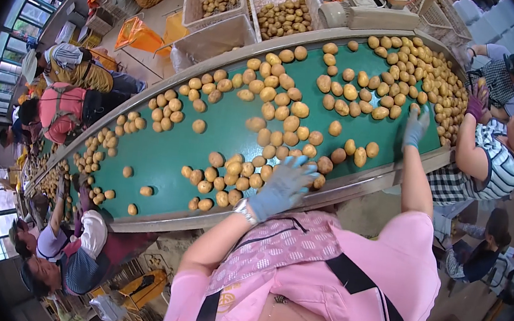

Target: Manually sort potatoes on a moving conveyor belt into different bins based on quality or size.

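Many brown potatoes lie spread in loose clusters over a green conveyor belt. My left hand, in a grey-blue glove, rests on potatoes by the near rail, fingers spread and holding nothing that I can see. Farther right, my right hand, gloved alike, reaches over the belt. A potato shows between its fingertips, beside the dense pile at the belt's right end. Part of the right fingers' grip is hard to make out.
A metal rail runs along the near side. Crates of potatoes stand beyond the far rail. Close on the right, a co-worker's purple-gloved hand is over the pile. Other workers line the belt on the left.
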`<state>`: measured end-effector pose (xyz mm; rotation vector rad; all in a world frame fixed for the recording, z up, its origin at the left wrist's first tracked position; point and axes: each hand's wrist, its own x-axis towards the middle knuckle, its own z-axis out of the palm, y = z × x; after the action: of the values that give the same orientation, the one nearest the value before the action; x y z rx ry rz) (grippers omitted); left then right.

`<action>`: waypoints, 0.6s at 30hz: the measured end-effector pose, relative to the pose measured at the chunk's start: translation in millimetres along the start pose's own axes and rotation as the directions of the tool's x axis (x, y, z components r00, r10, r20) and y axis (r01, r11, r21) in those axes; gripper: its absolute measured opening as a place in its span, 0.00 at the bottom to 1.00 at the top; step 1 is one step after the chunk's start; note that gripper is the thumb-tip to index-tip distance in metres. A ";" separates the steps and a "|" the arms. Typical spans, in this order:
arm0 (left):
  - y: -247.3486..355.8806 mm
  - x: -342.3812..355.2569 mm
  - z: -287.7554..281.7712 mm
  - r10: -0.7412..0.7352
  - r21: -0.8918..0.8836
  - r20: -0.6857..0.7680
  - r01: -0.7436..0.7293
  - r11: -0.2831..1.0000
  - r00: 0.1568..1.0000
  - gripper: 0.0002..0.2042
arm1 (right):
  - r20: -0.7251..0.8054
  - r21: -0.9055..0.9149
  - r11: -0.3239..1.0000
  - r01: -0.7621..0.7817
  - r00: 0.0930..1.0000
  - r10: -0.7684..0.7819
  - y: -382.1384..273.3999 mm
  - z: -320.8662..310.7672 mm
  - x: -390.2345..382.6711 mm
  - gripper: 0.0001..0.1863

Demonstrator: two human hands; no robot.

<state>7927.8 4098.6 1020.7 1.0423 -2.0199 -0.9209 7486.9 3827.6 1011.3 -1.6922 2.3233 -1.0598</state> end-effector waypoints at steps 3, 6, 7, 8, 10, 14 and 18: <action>0.0 50.5 39.7 0.247 -0.007 -0.037 -0.247 0.969 0.968 0.23 | -0.039 0.017 0.998 0.052 0.998 -0.052 38.8 3.6 5.7 0.24; -3.3 97.1 85.3 0.163 0.166 0.074 -0.174 0.971 0.984 0.19 | 0.127 0.186 0.961 0.205 0.965 -0.231 37.1 50.8 7.2 0.23; -7.4 107.0 96.8 0.048 0.260 0.188 -0.096 0.961 0.981 0.18 | 0.157 0.199 0.956 0.216 0.956 -0.249 30.4 63.0 5.5 0.22; -12.6 112.0 105.6 -0.076 0.353 0.288 -0.032 0.935 0.955 0.17 | 0.221 0.190 0.926 0.327 0.904 -0.365 23.2 76.9 -8.2 0.21; -25.8 106.3 116.1 -0.111 0.352 0.295 0.000 0.936 0.949 0.15 | 0.374 0.186 0.926 0.328 0.848 -0.375 -2.2 100.4 -42.7 0.19; -56.4 47.6 117.6 -0.091 0.316 0.142 0.042 0.948 0.986 0.10 | 0.548 0.245 0.867 0.435 0.675 -0.494 -70.5 138.4 -148.2 0.19; -88.7 -28.5 85.4 -0.103 0.329 0.069 0.075 0.941 0.992 0.10 | 0.479 0.429 0.849 0.308 0.719 -0.503 -128.2 189.1 -251.5 0.21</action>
<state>7905.6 4108.7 896.7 1.3003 -2.2649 -0.6983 7771.5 3934.4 859.5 -2.0685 1.3469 -0.7522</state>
